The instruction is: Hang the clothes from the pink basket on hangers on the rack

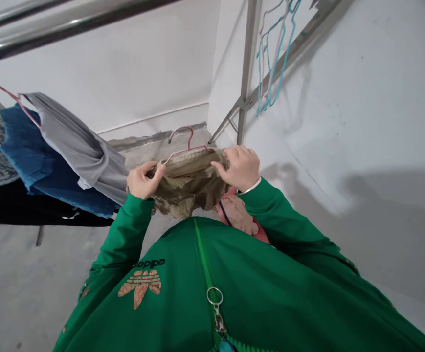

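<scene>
Between my two hands hangs an olive-brown garment (193, 183) on a pink clothes hanger (189, 139), its hook pointing up and away from me. My left hand (144, 180) pinches the garment's left edge near the hanger's end, thumb on top. At the other end, my right hand (240, 166) grips the upper right edge, with the thumb toward the middle. The fingertips under the cloth are hidden. The garment's lower part drops out of sight behind my green jacket (183, 274).
Metal rails (69, 27) cross the upper left. Below them hang a grey garment (73, 132), a blue garment (39, 161) and dark clothes. Blue and pink hangers (276, 58) hang on the metal frame (247, 78) by the right wall. Pink cloth (239, 215) shows below my right hand.
</scene>
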A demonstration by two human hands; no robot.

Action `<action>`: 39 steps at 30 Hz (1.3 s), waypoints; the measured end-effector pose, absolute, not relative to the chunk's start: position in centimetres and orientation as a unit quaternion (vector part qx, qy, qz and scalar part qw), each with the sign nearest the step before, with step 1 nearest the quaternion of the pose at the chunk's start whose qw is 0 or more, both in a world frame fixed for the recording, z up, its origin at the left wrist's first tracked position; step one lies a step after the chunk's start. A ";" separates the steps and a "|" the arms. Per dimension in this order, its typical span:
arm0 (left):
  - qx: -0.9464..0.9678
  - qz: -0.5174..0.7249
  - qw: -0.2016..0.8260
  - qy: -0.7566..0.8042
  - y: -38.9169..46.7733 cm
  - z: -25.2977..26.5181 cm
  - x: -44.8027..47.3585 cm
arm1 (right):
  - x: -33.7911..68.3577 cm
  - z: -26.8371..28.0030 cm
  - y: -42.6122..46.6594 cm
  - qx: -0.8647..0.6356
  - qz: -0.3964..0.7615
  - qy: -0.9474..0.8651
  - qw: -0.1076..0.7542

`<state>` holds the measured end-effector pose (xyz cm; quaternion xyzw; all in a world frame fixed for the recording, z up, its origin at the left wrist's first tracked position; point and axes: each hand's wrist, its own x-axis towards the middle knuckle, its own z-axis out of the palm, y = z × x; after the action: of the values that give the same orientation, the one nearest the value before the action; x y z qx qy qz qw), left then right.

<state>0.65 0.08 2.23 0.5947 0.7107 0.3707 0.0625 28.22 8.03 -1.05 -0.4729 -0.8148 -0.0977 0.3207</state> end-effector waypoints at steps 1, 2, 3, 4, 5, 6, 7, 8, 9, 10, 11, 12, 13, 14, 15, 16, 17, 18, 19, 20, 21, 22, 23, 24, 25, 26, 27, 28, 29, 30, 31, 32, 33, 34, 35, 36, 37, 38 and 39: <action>0.588 0.359 0.035 0.724 0.0 2.1 1.2 | 27.8 -1.1 8.3 -0.482 -0.096 -0.813 0.312; 0.586 0.349 0.009 0.732 -0.1 2.1 1.7 | 27.5 -1.1 8.7 -0.487 -0.090 -0.812 0.308; 0.586 0.340 -0.014 0.736 -0.1 2.0 2.1 | 27.3 -1.1 9.0 -0.487 -0.080 -0.813 0.310; 0.590 0.332 -0.029 0.736 -0.2 2.0 2.3 | 27.2 -1.0 9.3 -0.483 -0.067 -0.814 0.315; 0.596 0.326 -0.038 0.733 -0.3 1.9 2.5 | 27.2 -0.8 9.4 -0.476 -0.051 -0.817 0.321; 0.604 0.321 -0.041 0.728 -0.4 1.9 2.6 | 27.1 -0.5 9.5 -0.468 -0.034 -0.821 0.326; 0.612 0.318 -0.041 0.723 -0.5 1.8 2.6 | 27.1 -0.2 9.5 -0.459 -0.015 -0.825 0.328; 0.619 0.318 -0.040 0.718 -0.6 1.8 2.7 | 27.1 0.2 9.5 -0.450 0.006 -0.830 0.331; 0.624 0.318 -0.038 0.713 -0.7 1.8 2.7 | 27.1 0.7 9.4 -0.439 0.027 -0.833 0.336; 0.628 0.319 -0.038 0.709 -0.9 1.8 2.7 | 27.0 1.2 9.4 -0.423 0.048 -0.837 0.345; 0.631 0.319 -0.038 0.706 -1.0 1.7 2.7 | 26.9 1.8 9.5 -0.400 0.067 -0.841 0.357; 0.633 0.320 -0.040 0.704 -1.0 1.7 2.8 | 26.7 2.3 9.6 -0.371 0.084 -0.847 0.370; 0.634 0.319 -0.042 0.703 -1.1 1.6 2.9 | 26.5 2.8 9.7 -0.338 0.101 -0.855 0.379; 0.637 0.316 -0.043 0.701 -1.2 1.5 3.0 | 26.1 3.1 9.8 -0.303 0.121 -0.866 0.377; 0.641 0.311 -0.045 0.701 -1.2 1.3 3.1 | 25.7 3.4 10.0 -0.271 0.147 -0.878 0.365; 0.644 0.300 -0.049 0.702 -1.2 1.2 3.3 | 25.2 3.5 10.1 -0.247 0.179 -0.887 0.347; 0.648 0.284 -0.055 0.705 -1.2 1.0 3.4 | 24.7 3.5 10.3 -0.231 0.212 -0.891 0.329; 0.650 0.265 -0.065 0.710 -1.2 0.9 3.4 | 24.3 3.3 10.3 -0.223 0.242 -0.891 0.314; 0.651 0.244 -0.077 0.715 -1.2 0.8 3.4 | 23.8 3.1 10.3 -0.220 0.265 -0.888 0.305; 0.651 0.225 -0.093 0.719 -1.3 0.7 3.3 | 23.5 2.9 10.3 -0.220 0.282 -0.883 0.304; 0.649 0.212 -0.112 0.722 -1.3 0.6 3.2 | 23.2 2.6 10.3 -0.220 0.291 -0.878 0.309; 0.649 0.205 -0.129 0.721 -1.4 0.6 3.0 | 23.0 2.3 10.2 -0.218 0.296 -0.874 0.316; 0.646 0.203 -0.146 0.721 -1.5 0.6 2.9 | 22.9 2.1 10.2 -0.216 0.299 -0.871 0.323; 0.642 0.204 -0.158 0.722 -1.6 0.6 2.7 | 22.9 1.9 10.2 -0.216 0.301 -0.868 0.330; 0.637 0.206 -0.165 0.724 -1.8 0.6 2.5 | 22.9 1.7 10.2 -0.220 0.301 -0.866 0.334; 0.632 0.206 -0.165 0.728 -1.9 0.7 2.4 | 22.9 1.6 10.2 -0.226 0.300 -0.863 0.337; 0.631 0.201 -0.160 0.732 -2.1 0.7 2.4 | 23.0 1.6 10.3 -0.234 0.300 -0.861 0.339; 0.634 0.191 -0.150 0.735 -2.3 0.7 2.4 | 23.0 1.6 10.3 -0.242 0.299 -0.858 0.340; 0.640 0.178 -0.140 0.734 -2.5 0.8 2.5 | 23.1 1.6 10.3 -0.251 0.297 -0.855 0.343; 0.651 0.162 -0.127 0.730 -2.8 1.0 2.6 | 23.1 1.6 10.3 -0.256 0.295 -0.853 0.346; 0.667 0.145 -0.112 0.723 -3.1 1.1 2.7 | 23.2 1.6 10.2 -0.258 0.293 -0.852 0.349; 0.688 0.129 -0.089 0.708 -3.4 1.4 2.7 | 23.3 1.7 10.2 -0.259 0.291 -0.851 0.351; 0.715 0.120 -0.059 0.686 -3.7 1.7 2.7 | 23.3 1.7 10.0 -0.260 0.289 -0.852 0.352; 0.739 0.120 -0.028 0.662 -4.0 1.9 2.7 | 23.4 1.8 9.9 -0.259 0.286 -0.853 0.351; 0.756 0.131 -0.009 0.641 -4.2 2.2 2.6 | 23.5 1.9 9.8 -0.257 0.285 -0.854 0.351; 0.763 0.149 -0.005 0.628 -4.2 2.5 2.5 | 23.6 2.0 9.6 -0.256 0.283 -0.855 0.350; 0.762 0.169 -0.016 0.625 -4.1 2.6 2.3 | 23.7 2.2 9.5 -0.255 0.283 -0.856 0.349; 0.755 0.184 -0.036 0.628 -3.9 2.7 2.1 | 23.7 2.4 9.3 -0.254 0.283 -0.857 0.347; 0.748 0.187 -0.054 0.634 -3.5 2.6 1.9 | 23.7 2.6 9.1 -0.254 0.283 -0.859 0.344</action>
<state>1.94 -3.52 2.59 0.7484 0.6342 0.1866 -0.0545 23.68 9.11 2.63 -0.2536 -0.8586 0.2829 0.3441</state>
